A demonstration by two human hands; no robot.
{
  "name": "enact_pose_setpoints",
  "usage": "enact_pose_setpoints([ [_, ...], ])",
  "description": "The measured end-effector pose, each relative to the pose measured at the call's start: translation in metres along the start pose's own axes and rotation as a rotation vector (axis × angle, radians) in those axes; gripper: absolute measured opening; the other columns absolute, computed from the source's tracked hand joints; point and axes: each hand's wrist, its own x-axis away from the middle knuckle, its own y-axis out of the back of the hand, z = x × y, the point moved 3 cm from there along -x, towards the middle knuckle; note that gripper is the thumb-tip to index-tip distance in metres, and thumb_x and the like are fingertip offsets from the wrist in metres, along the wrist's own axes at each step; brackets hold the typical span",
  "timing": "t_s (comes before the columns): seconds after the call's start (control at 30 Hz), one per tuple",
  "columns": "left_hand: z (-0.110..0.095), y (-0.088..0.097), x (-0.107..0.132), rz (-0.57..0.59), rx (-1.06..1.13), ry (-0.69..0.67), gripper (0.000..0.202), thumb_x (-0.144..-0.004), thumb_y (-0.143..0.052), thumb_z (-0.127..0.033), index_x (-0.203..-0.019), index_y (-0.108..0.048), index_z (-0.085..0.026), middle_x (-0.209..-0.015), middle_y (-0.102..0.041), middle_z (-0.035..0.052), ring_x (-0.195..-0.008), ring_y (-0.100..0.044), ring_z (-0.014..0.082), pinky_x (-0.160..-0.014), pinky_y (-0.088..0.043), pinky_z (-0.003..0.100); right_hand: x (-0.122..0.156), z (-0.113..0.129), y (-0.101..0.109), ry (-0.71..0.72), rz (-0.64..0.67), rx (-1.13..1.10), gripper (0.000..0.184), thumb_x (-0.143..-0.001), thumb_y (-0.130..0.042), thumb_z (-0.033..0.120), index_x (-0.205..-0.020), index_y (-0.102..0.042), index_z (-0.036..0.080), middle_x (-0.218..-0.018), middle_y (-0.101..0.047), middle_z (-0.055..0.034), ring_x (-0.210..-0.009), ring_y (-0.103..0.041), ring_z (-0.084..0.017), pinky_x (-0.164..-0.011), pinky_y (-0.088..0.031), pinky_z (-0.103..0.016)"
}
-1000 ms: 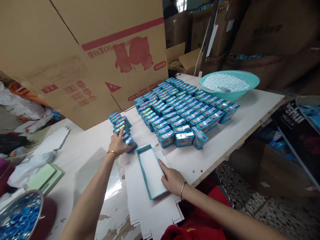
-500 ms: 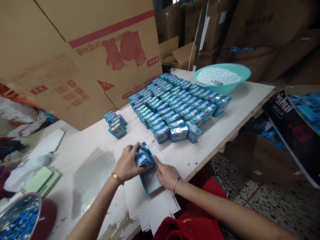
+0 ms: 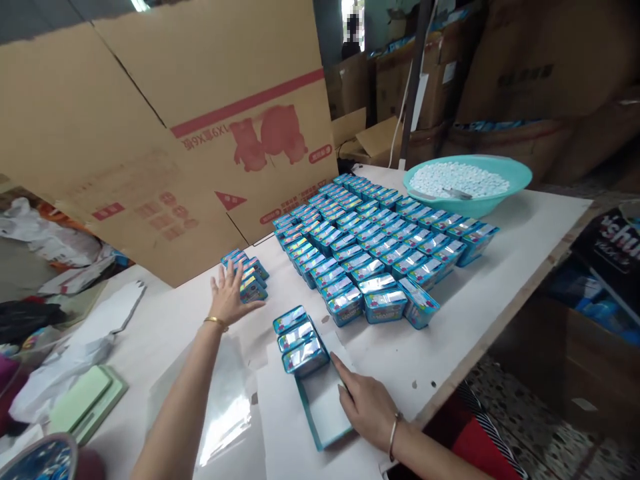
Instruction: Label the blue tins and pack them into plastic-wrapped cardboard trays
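My left hand [image 3: 230, 297] is open, its fingers spread over a small cluster of blue boxes [image 3: 254, 287] left of the big group. Between its fingers I see nothing held. My right hand [image 3: 367, 403] holds the right side of a shallow blue-edged tray [image 3: 323, 445], its index finger stretched along the wall. Three blue boxes with shiny tops [image 3: 303, 357] stand side by side in the tray's far end. The near part shows a bare white bottom.
Rows of blue boxes [image 3: 370, 233] fill the table's middle. Behind stand a large carton [image 3: 200, 120] and a turquoise basin [image 3: 520, 177] of small white pieces. Clear plastic sheet [image 3: 220, 400], a green scale-like device [image 3: 83, 400] and a metal bowl [image 3: 70, 447] are at left.
My left hand has let go of the boxes in the tray and moved left and away to the small cluster. My right hand stays at the tray. The view has shifted.
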Motion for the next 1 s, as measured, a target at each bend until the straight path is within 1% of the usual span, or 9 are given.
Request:
enact_pose_setpoints([
  [0.1,0.040,-0.031,-0.025,0.083,-0.002,0.123,0.114,-0.064,-0.066,-0.064,-0.150,-0.012,-0.011,-0.156,-0.001,0.0221,-0.141,0.002,0.0449,-0.109,-0.011,0.062,-0.001,-0.002,-0.007,0.025,-0.049,-0.019,0.060,-0.086,-0.034,0.018,-0.146,-0.031,0.016,-0.088,-0.071,-0.0066,-0.075,-0.067,-0.024,-0.061,-0.044,-0.031],
  [0.17,0.044,-0.048,-0.036,0.123,0.038,0.122,0.106,-0.070,-0.062,-0.061,-0.149,-0.015,-0.009,-0.156,-0.001,0.0231,-0.141,0.000,0.0437,-0.110,-0.018,0.058,-0.002,-0.004,-0.010,0.049,-0.060,-0.036,0.060,-0.086,-0.034,0.017,-0.146,-0.031,0.016,-0.086,-0.071,-0.0057,-0.073,-0.068,-0.023,-0.060,-0.045,-0.031],
  [0.23,0.038,-0.056,-0.046,0.140,0.037,0.090,0.100,-0.074,-0.057,-0.060,-0.148,-0.017,-0.008,-0.156,-0.003,0.0217,-0.142,0.001,0.0409,-0.111,-0.016,0.056,-0.002,-0.006,-0.012,0.072,-0.066,-0.051,0.061,-0.086,-0.034,0.018,-0.146,-0.029,0.015,-0.087,-0.071,-0.0055,-0.073,-0.068,-0.023,-0.060,-0.046,-0.031],
  [0.37,0.024,-0.054,-0.064,0.208,-0.054,0.069,0.110,-0.067,-0.062,-0.062,-0.149,-0.012,-0.009,-0.157,-0.002,0.0184,-0.143,0.006,0.0374,-0.112,-0.004,0.059,-0.002,-0.009,-0.015,0.101,-0.072,-0.059,0.060,-0.088,-0.032,0.020,-0.147,-0.026,0.014,-0.094,-0.071,-0.0071,-0.075,-0.068,-0.024,-0.062,-0.049,-0.033],
  [0.47,0.021,-0.052,-0.073,0.270,-0.103,0.039,0.115,-0.061,-0.066,-0.060,-0.148,-0.013,-0.007,-0.156,-0.009,0.0191,-0.144,0.004,0.0359,-0.112,-0.003,0.059,-0.001,-0.009,-0.016,0.102,-0.071,-0.073,0.058,-0.090,-0.031,0.022,-0.147,-0.025,0.013,-0.098,-0.071,-0.0082,-0.078,-0.069,-0.024,-0.064,-0.050,-0.033],
  [0.63,0.010,-0.050,-0.067,0.165,-0.161,-0.048,0.101,-0.066,-0.062,-0.051,-0.146,-0.020,-0.007,-0.149,-0.028,0.0232,-0.142,-0.012,0.0381,-0.111,0.000,0.059,-0.003,-0.005,-0.012,0.051,-0.035,-0.100,0.058,-0.090,-0.032,0.023,-0.147,-0.027,0.015,-0.094,-0.071,-0.0080,-0.079,-0.068,-0.024,-0.066,-0.050,-0.034],
  [0.8,-0.002,-0.044,-0.057,0.131,-0.186,-0.066,0.096,-0.068,-0.061,-0.048,-0.145,-0.021,-0.007,-0.144,-0.033,0.0257,-0.135,-0.027,0.0392,-0.110,-0.008,0.058,-0.005,-0.002,-0.006,0.003,0.007,-0.092,0.058,-0.089,-0.034,0.023,-0.146,-0.030,0.016,-0.096,-0.070,-0.0087,-0.083,-0.068,-0.027,-0.069,-0.049,-0.036],
  [0.87,-0.004,-0.040,-0.056,0.127,-0.184,-0.056,0.096,-0.066,-0.062,-0.047,-0.145,-0.023,-0.008,-0.141,-0.035,0.0255,-0.131,-0.032,0.0395,-0.109,-0.016,0.055,-0.005,-0.001,-0.005,0.002,0.007,-0.086,0.058,-0.089,-0.035,0.022,-0.147,-0.030,0.016,-0.095,-0.071,-0.0088,-0.083,-0.068,-0.027,-0.069,-0.048,-0.036],
  [1.0,0.003,-0.036,-0.060,0.183,-0.065,0.047,0.109,-0.060,-0.066,-0.049,-0.147,-0.016,-0.010,-0.138,-0.034,0.0233,-0.125,-0.036,0.0416,-0.101,-0.032,0.046,-0.006,0.002,-0.004,0.014,-0.015,-0.071,0.058,-0.089,-0.037,0.023,-0.147,-0.030,0.016,-0.092,-0.071,-0.0086,-0.080,-0.067,-0.026,-0.068,-0.047,-0.034],
])
